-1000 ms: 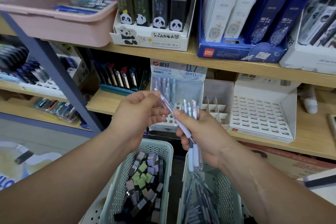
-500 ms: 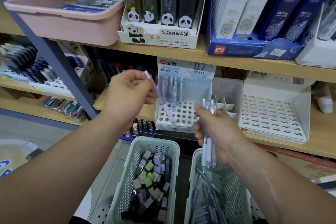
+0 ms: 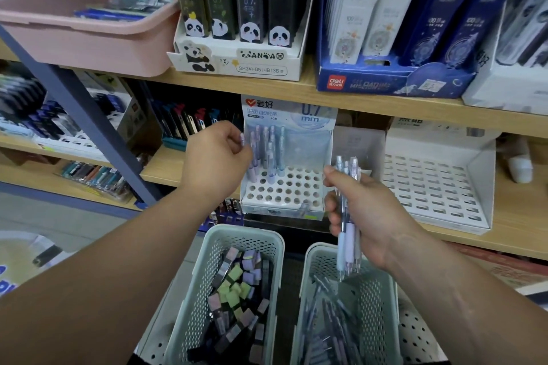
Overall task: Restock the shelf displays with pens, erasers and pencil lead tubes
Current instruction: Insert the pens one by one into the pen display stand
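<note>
My left hand point(image 3: 218, 157) pinches one pale purple pen point(image 3: 252, 170) by its top end, with the tip down at the left edge of the white perforated pen display point(image 3: 289, 187) on the lower shelf. Several pens stand in that display's back left holes. Lower right of the display, my right hand point(image 3: 360, 213) grips a bunch of pens point(image 3: 347, 216) upright. Below are two pale green baskets: the left basket point(image 3: 207, 270) holds lead tubes and erasers, the right basket point(image 3: 382, 302) holds more pens.
An empty white slotted display point(image 3: 436, 187) sits to the right on the same wooden shelf. Above, a pink bin point(image 3: 80, 38), a panda lead display point(image 3: 237, 59) and a blue boxed display point(image 3: 391, 80) line the upper shelf. A grey shelf post point(image 3: 89, 124) slants at the left.
My left hand has carried the single pen away from the bunch and lowered it tip-first to the display's left holes. My right hand has stayed near the display with the bunch.
</note>
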The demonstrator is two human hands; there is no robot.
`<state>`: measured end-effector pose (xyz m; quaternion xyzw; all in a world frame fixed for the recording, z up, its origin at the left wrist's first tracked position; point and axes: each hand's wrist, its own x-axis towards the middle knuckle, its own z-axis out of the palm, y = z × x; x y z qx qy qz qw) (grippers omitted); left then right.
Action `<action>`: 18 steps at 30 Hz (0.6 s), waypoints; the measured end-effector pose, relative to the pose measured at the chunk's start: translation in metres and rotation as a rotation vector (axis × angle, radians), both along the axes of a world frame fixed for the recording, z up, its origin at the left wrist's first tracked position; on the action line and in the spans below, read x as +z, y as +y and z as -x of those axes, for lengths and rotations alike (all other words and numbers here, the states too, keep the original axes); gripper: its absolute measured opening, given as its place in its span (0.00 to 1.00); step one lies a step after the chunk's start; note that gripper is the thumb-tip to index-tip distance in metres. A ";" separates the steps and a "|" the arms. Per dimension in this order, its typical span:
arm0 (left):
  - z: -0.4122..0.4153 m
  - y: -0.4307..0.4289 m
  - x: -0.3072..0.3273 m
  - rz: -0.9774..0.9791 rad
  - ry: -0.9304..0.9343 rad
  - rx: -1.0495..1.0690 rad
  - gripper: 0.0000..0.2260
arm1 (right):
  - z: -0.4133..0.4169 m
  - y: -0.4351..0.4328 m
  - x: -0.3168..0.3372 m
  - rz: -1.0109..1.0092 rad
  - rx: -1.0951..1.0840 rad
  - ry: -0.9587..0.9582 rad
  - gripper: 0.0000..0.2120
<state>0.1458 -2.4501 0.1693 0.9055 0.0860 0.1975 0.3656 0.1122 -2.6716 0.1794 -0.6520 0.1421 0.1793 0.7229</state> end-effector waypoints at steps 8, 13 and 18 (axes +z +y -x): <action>-0.005 -0.002 -0.006 -0.077 0.103 -0.028 0.06 | 0.001 -0.006 0.001 -0.087 0.074 0.076 0.14; 0.005 -0.011 0.009 0.032 0.073 0.034 0.10 | 0.003 -0.006 0.005 -0.227 0.079 0.105 0.15; 0.033 -0.048 0.030 0.483 0.158 -0.224 0.07 | 0.004 0.002 0.009 -0.355 0.047 0.106 0.13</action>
